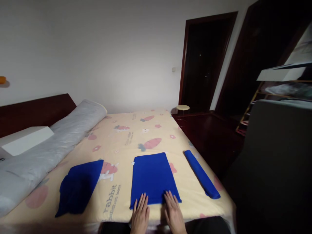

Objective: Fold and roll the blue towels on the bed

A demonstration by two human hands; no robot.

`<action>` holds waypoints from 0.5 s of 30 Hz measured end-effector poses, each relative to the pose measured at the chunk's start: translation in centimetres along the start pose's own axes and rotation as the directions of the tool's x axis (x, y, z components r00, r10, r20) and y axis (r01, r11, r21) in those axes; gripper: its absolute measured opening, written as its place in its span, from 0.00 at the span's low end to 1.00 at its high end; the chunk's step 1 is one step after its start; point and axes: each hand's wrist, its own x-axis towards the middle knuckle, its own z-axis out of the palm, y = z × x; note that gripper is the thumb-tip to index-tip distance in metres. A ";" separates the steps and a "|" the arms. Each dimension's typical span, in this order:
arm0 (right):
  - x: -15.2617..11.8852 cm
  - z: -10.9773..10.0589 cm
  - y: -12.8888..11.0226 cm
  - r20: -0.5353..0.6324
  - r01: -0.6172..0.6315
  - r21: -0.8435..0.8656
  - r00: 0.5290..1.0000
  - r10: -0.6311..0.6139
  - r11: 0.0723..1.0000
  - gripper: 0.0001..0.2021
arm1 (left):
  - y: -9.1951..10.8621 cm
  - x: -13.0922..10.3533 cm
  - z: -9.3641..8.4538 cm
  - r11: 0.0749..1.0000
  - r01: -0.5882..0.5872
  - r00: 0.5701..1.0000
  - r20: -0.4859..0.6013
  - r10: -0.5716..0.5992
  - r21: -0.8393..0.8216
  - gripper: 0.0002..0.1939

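A blue towel lies flat on the bed as a neat rectangle, with a small white label at its far left corner. On its near left corner rest the outstretched fingers of my left hand. My right hand touches the near edge further right, its fingers also extended. Neither hand visibly grips anything. To the right, a rolled blue towel lies lengthwise near the bed's side. Another blue towel, loosely laid with uneven edges, is on the left.
The bed has a cream sheet printed with carrots and rabbits. Along its left run a long grey bedding roll and a white box. A round stool stands beyond, near a dark door. Shelving is at right.
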 end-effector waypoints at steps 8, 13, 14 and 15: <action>2.6 -0.3 -6.7 0.276 0.089 0.288 0.946 -0.172 0.953 0.23 | -0.3 -0.2 0.9 1.000 0.002 1.000 0.015 -0.002 -0.013 0.27; 3.4 -1.3 -3.3 0.191 0.083 0.190 0.974 -0.120 0.978 0.22 | -0.4 -0.1 0.8 1.000 0.013 1.000 0.026 -0.012 -0.025 0.28; 3.3 -1.4 -2.0 0.154 0.082 0.147 0.982 -0.105 0.986 0.22 | -0.4 -0.1 0.7 1.000 0.007 1.000 0.028 -0.006 -0.023 0.28; 3.2 -1.5 -0.6 0.113 0.079 0.100 0.990 -0.090 0.992 0.22 | -0.4 -0.1 0.6 1.000 0.001 1.000 0.027 -0.001 -0.019 0.28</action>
